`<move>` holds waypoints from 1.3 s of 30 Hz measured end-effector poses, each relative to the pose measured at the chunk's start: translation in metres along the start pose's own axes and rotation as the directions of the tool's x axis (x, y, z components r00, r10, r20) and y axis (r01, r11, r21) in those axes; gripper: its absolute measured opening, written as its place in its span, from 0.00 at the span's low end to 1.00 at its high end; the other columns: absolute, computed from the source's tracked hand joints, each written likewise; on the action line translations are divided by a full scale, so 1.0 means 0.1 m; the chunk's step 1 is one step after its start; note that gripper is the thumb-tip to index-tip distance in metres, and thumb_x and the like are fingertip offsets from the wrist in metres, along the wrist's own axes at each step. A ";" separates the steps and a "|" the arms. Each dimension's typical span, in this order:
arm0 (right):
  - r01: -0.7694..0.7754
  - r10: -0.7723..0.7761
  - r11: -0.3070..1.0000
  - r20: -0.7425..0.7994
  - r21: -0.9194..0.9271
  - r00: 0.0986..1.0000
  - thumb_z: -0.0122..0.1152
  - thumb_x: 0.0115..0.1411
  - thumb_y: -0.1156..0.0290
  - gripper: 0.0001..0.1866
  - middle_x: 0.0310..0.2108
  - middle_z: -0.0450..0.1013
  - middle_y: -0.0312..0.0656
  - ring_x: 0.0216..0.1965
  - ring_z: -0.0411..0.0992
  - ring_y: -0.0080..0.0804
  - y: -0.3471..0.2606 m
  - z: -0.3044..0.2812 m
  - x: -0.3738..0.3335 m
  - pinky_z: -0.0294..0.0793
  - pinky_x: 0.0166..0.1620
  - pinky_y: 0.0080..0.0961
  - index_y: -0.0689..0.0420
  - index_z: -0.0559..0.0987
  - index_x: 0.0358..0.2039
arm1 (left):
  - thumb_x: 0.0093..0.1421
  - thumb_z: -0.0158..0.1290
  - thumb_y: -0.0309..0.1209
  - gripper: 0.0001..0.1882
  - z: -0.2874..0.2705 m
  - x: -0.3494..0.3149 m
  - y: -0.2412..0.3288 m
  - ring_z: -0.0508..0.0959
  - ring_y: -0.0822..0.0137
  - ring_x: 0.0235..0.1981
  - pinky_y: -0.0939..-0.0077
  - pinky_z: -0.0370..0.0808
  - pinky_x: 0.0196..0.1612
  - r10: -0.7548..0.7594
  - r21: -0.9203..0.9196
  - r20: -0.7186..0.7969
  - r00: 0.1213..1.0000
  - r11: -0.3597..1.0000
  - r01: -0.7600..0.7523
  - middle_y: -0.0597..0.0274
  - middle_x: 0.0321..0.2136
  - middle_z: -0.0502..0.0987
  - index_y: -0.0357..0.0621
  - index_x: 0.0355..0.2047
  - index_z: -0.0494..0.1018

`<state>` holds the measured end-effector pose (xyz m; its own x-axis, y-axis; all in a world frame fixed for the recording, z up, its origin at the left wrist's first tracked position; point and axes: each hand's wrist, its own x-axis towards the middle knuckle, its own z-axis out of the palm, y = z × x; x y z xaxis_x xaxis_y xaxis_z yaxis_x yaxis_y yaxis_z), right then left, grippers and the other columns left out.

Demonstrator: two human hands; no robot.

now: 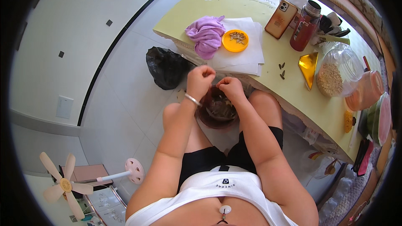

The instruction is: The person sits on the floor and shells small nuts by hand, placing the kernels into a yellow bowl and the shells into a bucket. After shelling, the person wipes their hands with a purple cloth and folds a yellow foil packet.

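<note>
Both hands hang over a dark round bin (pixel 217 121) between my knees, with pale and dark scraps inside. My left hand (pixel 201 80), a bracelet on its wrist, is closed with fingertips pinched together and slightly blurred. To its right, my right hand (pixel 231 88) is also closed, thumb and finger together. Whatever either pinches is too small to make out. Just beyond them on the table, a yellow lid (pixel 228 47) holds small shelled kernels (pixel 237 37) and rests on white paper sheets (pixel 255 58). A few dark seeds in shells (pixel 282 74) lie to the right.
A purple cloth (pixel 206 35) lies left of the lid. Across the table (pixel 180 16) stand a phone (pixel 279 19), a red bottle (pixel 305 27), a gold packet (pixel 308 68) and a clear jar (pixel 331 77) of pale grains. A black bag (pixel 165 69) sits on the floor; a fan (pixel 65 185) is lower left.
</note>
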<state>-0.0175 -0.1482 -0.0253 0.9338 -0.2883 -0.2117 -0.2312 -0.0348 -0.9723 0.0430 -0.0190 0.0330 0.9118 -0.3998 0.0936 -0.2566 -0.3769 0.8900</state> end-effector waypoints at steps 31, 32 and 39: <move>-0.344 0.236 0.463 0.260 0.817 0.936 0.41 0.67 0.64 0.17 0.38 0.72 0.45 0.38 0.71 0.36 0.22 0.03 0.17 0.73 0.42 0.34 0.65 0.73 0.39 | 0.45 0.60 0.24 0.09 0.19 -0.34 -0.23 0.78 0.58 0.28 0.72 0.74 0.34 0.265 0.220 -0.036 0.964 0.943 -0.251 0.55 0.27 0.77 0.39 0.30 0.79; -0.363 0.225 0.459 0.290 0.811 0.930 0.41 0.68 0.63 0.17 0.38 0.72 0.45 0.38 0.71 0.35 0.24 0.05 0.18 0.72 0.41 0.34 0.64 0.73 0.40 | 0.45 0.60 0.24 0.09 0.23 -0.33 -0.23 0.77 0.58 0.28 0.72 0.74 0.34 0.284 0.228 -0.017 0.959 0.935 -0.273 0.54 0.27 0.77 0.39 0.30 0.79; -0.339 0.237 0.452 0.256 0.825 0.937 0.42 0.69 0.60 0.16 0.36 0.72 0.43 0.38 0.71 0.32 0.22 0.11 0.14 0.71 0.40 0.31 0.60 0.72 0.37 | 0.47 0.55 0.23 0.09 0.30 -0.29 -0.27 0.76 0.52 0.34 0.64 0.73 0.37 0.304 0.339 0.120 0.945 0.882 -0.327 0.53 0.31 0.75 0.41 0.31 0.75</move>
<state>-0.0064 -0.1424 -0.0509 0.8903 -0.0339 -0.4541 -0.1963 0.8713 -0.4499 0.0137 -0.0218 -0.0074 0.7454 -0.5926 0.3053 -0.6328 -0.4851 0.6035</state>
